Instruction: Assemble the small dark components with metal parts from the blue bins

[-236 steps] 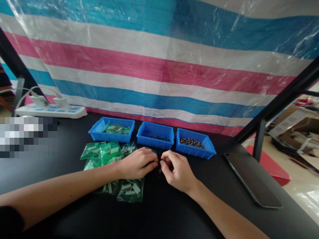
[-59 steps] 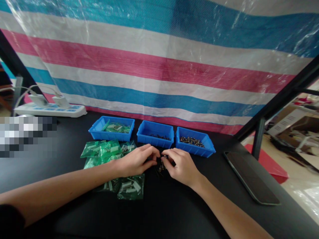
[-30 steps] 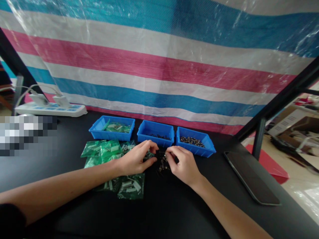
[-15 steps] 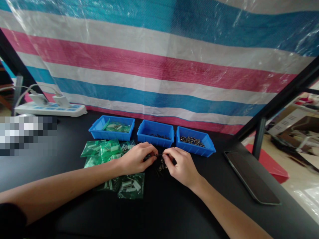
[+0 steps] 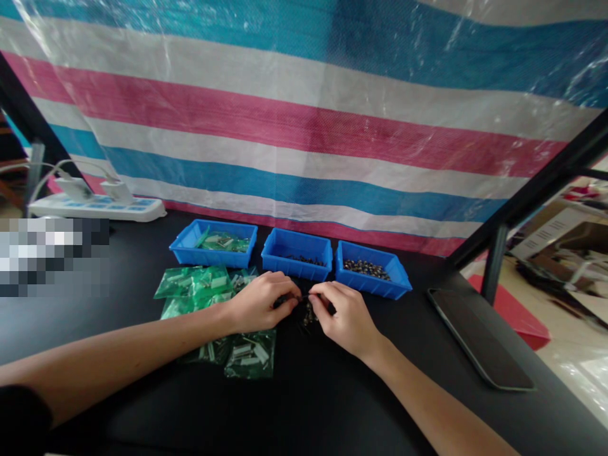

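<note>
My left hand (image 5: 266, 299) and my right hand (image 5: 346, 316) meet over the middle of the black table, fingertips closed in a pinch. Between them runs a small thin dark piece (image 5: 305, 296), its ends at both sets of fingertips; its exact kind is too small to make out. Just beneath lies a little heap of small metal parts (image 5: 308, 315), partly covered by the right hand. Green-tinted plastic bags (image 5: 211, 283) with pale and metal pieces inside are spread under and around my left wrist.
Three blue bins stand in a row behind the hands: the left bin (image 5: 213, 258) holds bagged pieces, the middle bin (image 5: 294, 267) small dark parts, the right bin (image 5: 370, 285) shiny metal parts. A phone (image 5: 479, 339) lies at right, a power strip (image 5: 99, 208) at back left. Striped sheeting (image 5: 304, 133) hangs behind.
Both hands stay nearly in place. The thin dark piece between the fingertips looks slightly shifted; the bins and bags have not moved.
</note>
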Demonstrator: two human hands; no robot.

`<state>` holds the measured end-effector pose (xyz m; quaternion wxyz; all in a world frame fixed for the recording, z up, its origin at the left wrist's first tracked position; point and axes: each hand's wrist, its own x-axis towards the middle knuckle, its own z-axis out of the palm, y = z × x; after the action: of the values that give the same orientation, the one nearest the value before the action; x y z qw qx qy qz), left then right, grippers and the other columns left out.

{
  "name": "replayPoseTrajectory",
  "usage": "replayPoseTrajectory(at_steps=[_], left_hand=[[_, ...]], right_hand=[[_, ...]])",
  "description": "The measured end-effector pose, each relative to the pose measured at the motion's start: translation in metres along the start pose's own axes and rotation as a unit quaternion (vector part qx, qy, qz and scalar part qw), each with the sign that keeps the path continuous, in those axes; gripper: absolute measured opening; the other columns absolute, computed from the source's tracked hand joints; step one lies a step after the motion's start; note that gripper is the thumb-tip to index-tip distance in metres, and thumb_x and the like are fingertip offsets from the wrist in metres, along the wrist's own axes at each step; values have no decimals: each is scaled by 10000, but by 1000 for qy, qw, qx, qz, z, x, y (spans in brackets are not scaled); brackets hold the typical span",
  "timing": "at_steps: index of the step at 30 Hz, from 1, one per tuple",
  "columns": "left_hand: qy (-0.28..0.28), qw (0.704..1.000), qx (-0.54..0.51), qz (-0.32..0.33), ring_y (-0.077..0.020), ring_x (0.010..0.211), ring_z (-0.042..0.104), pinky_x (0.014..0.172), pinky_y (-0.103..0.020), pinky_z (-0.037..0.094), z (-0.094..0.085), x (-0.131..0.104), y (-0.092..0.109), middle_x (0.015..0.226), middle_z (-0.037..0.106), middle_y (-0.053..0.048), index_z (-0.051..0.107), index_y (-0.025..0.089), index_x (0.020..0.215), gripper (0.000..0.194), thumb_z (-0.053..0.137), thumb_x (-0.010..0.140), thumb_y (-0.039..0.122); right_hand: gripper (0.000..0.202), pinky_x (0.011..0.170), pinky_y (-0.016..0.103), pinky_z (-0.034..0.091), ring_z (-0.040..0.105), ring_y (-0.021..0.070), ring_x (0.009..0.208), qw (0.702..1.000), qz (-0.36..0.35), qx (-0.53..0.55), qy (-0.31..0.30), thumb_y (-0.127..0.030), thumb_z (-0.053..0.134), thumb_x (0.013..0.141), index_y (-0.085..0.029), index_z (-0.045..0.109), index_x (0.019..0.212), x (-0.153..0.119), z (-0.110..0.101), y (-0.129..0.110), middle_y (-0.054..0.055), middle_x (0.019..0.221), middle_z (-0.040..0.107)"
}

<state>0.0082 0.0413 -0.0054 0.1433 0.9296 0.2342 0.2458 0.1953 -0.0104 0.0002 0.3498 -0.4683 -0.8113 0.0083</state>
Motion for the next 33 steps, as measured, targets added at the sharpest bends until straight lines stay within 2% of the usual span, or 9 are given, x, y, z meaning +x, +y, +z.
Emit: replayPoseTrajectory(at_steps=[12, 33], left_hand=[[2, 1000, -9, -14, -153, 742, 536, 690, -259, 399, 1, 0, -2, 768, 606, -25, 570, 157, 845, 117, 459, 812, 170], [-6, 1000, -22, -4, -141, 746, 538, 694, -240, 407, 0, 0, 0, 775, 607, -20, 578, 165, 833, 131, 449, 815, 144]], right_hand=[[67, 590, 231, 389, 540, 129, 572, 999, 44, -15, 8, -208, 514, 810, -184, 573, 792, -2, 2, 3, -6, 610, 574], [63, 586, 222, 388, 538, 121, 565, 998, 46, -36, -6, -199, 524, 806, -190, 584, 791, -1, 5, 2, -12, 608, 577]])
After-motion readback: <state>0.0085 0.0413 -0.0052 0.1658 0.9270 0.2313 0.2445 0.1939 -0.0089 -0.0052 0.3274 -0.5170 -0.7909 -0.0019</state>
